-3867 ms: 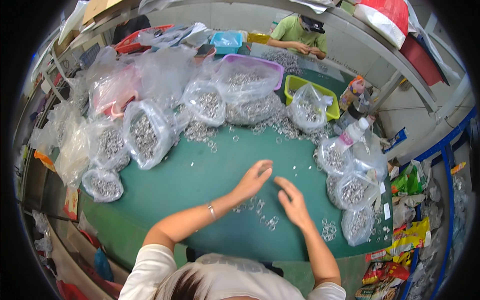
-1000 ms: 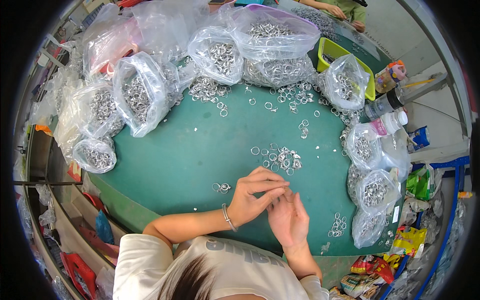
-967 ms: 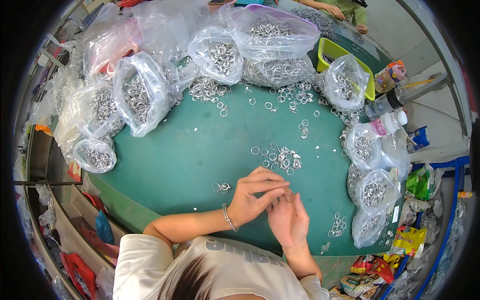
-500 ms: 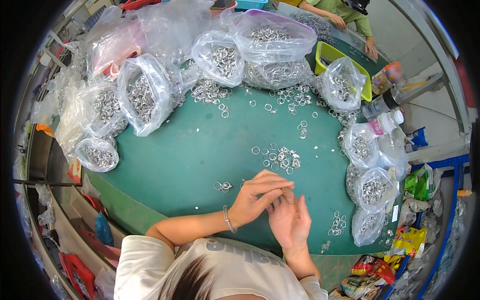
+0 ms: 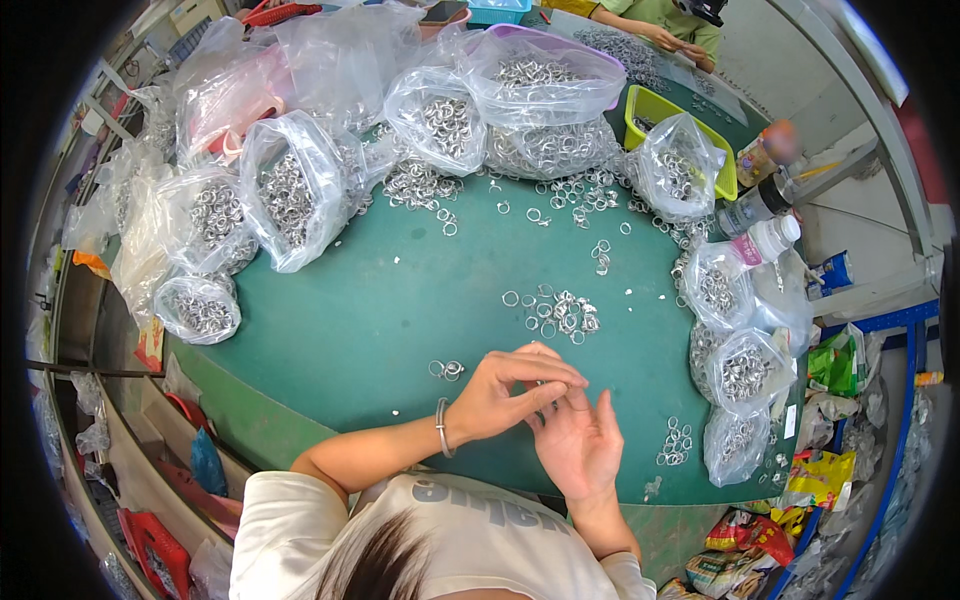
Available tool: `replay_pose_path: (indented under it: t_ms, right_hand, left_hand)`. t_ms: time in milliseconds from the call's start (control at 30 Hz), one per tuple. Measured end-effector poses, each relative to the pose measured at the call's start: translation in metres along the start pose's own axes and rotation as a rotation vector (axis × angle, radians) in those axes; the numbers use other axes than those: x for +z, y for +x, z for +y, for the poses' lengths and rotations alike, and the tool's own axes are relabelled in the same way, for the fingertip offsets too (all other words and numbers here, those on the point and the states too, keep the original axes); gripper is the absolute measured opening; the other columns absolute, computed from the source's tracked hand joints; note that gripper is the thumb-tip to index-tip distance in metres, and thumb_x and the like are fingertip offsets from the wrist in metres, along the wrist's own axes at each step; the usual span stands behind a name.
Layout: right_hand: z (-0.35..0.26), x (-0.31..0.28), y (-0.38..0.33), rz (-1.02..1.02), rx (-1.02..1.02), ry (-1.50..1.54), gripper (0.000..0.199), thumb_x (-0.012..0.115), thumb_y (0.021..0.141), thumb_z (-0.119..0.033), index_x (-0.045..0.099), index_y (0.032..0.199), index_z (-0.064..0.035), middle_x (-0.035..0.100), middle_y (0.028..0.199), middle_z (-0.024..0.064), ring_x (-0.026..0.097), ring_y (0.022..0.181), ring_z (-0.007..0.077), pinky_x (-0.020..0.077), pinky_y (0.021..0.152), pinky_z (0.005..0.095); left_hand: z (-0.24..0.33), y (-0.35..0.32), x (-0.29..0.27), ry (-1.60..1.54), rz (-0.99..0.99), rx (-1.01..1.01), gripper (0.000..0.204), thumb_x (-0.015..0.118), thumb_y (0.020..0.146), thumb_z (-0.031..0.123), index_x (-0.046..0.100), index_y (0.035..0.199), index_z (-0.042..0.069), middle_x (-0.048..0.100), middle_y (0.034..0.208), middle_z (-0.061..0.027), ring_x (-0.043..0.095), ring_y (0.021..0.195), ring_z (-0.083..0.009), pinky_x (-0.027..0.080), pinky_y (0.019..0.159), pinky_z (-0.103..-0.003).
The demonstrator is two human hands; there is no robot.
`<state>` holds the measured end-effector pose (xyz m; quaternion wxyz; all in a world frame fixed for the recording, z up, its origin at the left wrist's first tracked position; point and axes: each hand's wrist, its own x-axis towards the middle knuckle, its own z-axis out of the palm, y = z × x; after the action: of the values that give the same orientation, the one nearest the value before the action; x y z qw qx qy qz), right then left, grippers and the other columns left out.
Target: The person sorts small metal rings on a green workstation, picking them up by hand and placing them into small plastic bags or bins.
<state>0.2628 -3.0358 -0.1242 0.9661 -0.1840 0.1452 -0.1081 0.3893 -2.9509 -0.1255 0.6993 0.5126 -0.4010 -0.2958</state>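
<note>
My left hand [image 5: 505, 395], with a thin bracelet at the wrist, reaches right, its fingertips bunched against the fingers of my right hand [image 5: 580, 450]. My right hand is held palm up with the fingers raised. Whatever sits between the fingertips is too small to make out. Both hands hover over the near part of the green table [image 5: 380, 310]. A loose pile of small metal rings [image 5: 558, 315] lies just beyond them. A tiny cluster of rings [image 5: 447, 370] is left of my left hand, and a few more rings [image 5: 677, 442] lie to the right.
Clear plastic bags full of metal rings [image 5: 290, 195] crowd the left, far and right sides. A yellow-green tray [image 5: 655, 110] and plastic bottles [image 5: 765, 235] stand at the far right. Another person's hands [image 5: 665, 38] work at the far end.
About four seconds ago my hands were spread apart over the loose rings; now they are joined close to my body. Over the last second they have hardly moved.
</note>
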Motion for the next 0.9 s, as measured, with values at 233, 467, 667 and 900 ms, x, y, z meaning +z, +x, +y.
replay_pose_path:
  t_ms: [233,467,667,900]
  right_hand:
    - [0.001,-0.002,-0.001,-0.100,0.017,0.003,0.050,0.027,0.096,-0.045,0.053,0.124,-0.0117,0.044,0.131,0.0017,0.033,0.124,0.0183,0.0200,0.104,0.0378]
    - [0.003,0.001,-0.002,-0.063,0.011,-0.042,0.050,0.027,0.096,-0.045,0.053,0.124,-0.0118,0.046,0.130,0.0014,0.033,0.123,0.0193,0.0202,0.105,0.0392]
    - [0.000,0.002,-0.004,-0.046,0.032,0.036,0.052,0.027,0.096,-0.045,0.054,0.123,-0.0104,0.046,0.130,0.0012,0.034,0.123,0.0197,0.0198,0.105,0.0404]
    - [0.006,0.003,-0.006,-0.058,0.002,-0.069,0.052,0.027,0.096,-0.045,0.050,0.126,-0.0100,0.043,0.131,0.0024,0.033,0.124,0.0189,0.0195,0.105,0.0382]
  left_hand:
    - [0.003,-0.003,0.003,0.060,0.031,0.004,0.017,0.061,0.083,0.007,0.069,0.097,0.003,0.068,0.096,-0.0078,0.057,0.089,-0.0196,0.047,0.081,-0.032]
    - [0.004,-0.005,0.000,-0.138,0.010,-0.303,0.019,0.058,0.087,0.012,0.068,0.098,0.000,0.067,0.101,-0.0099,0.055,0.099,-0.0207,0.044,0.087,-0.035]
    - [-0.007,-0.001,-0.008,-0.107,-0.135,-0.054,0.021,0.057,0.088,0.011,0.067,0.105,0.004,0.067,0.102,-0.0068,0.055,0.096,-0.0186,0.047,0.083,-0.032]
    - [0.001,-0.005,-0.004,0.037,-0.057,-0.024,0.017,0.061,0.082,0.008,0.068,0.096,0.002,0.068,0.095,-0.0084,0.057,0.091,-0.0205,0.047,0.081,-0.033]
